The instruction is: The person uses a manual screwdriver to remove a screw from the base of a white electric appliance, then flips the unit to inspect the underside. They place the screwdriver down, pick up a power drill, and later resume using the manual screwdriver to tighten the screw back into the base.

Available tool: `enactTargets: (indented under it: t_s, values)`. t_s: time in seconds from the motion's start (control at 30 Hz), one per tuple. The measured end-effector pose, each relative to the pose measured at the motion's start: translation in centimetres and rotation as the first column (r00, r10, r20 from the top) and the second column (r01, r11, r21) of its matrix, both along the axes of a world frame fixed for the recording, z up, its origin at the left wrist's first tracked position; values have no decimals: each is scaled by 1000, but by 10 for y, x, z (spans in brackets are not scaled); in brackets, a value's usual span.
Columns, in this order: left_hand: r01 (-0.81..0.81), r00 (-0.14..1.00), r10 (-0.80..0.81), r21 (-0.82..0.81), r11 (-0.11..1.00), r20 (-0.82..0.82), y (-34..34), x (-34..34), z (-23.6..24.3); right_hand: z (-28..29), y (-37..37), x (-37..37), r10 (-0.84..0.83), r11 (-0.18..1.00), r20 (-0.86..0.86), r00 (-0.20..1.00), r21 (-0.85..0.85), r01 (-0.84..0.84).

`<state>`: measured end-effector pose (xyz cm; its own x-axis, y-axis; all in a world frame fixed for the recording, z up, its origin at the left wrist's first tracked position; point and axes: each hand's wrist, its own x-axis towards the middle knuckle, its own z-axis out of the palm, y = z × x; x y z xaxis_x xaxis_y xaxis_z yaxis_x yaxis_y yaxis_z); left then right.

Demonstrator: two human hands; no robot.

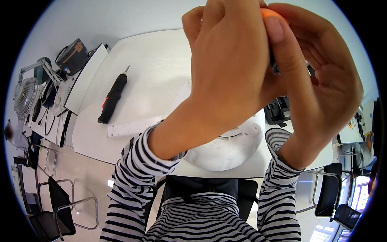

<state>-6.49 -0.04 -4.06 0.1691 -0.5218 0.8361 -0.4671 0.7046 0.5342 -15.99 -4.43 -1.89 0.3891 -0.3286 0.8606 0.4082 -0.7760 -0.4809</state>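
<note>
Both my hands are raised close together at the upper right, above the table. My right hand (328,76) is closed round a rounded orange thing (274,15), its thumb pressed against the orange surface. Dark parts show between the palms, but my hands hide most of it and I cannot tell its kind. My left hand (229,60) is closed against the same spot with its fingers curled; what they grip is hidden. Below my hands, a white dome-shaped housing (219,155) with curved slots rests on the table, partly covered by my left forearm.
A black cordless screwdriver (114,98) lies on the white table (153,52) at left, near a flat white strip (131,128). A black tray (276,111) sits right of the housing. On the left side desk stand a fan (26,97) and a dark box (72,56). Chairs (60,205) stand around.
</note>
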Motion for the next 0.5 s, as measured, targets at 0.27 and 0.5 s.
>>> enactTargets:
  t_s: [0.27, 0.5]
  values:
    - [55, 994, -62, 77, 995, 85, 34, 21, 12, -4, -5, -4, 8, 998, -89, 996, -64, -14]
    - [183, 908, -197, 74, 980, 371, 20, 53, 26, -14, -48, -4, 473, 879, -93, 876, 109, -463]
